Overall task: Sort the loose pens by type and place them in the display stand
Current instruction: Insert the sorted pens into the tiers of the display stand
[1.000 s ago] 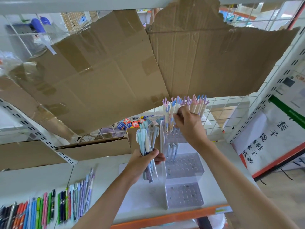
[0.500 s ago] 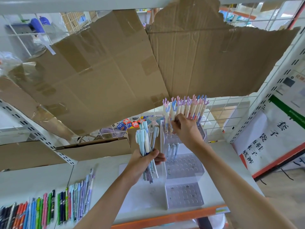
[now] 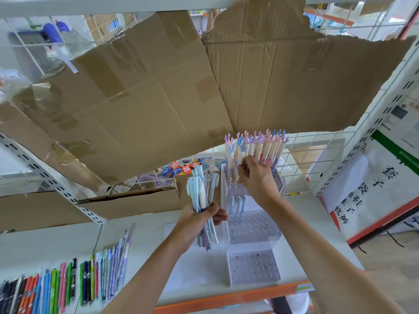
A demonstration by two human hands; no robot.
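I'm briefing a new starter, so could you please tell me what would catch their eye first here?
The antler-topped pens fanned in the top tier of the clear display stand, with the right hand among them. Beside it the left hand grips a pale blue pen bundle, under torn cardboard sheets.

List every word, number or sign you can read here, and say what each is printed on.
"36": white number on a red round sticker on the colourful packaging behind the display stand.
White poster on the right: large black Chinese characters, too distorted to transcribe surely.
Small notice above the poster: too blurred to read.
Pens on the shelf: any print too small.
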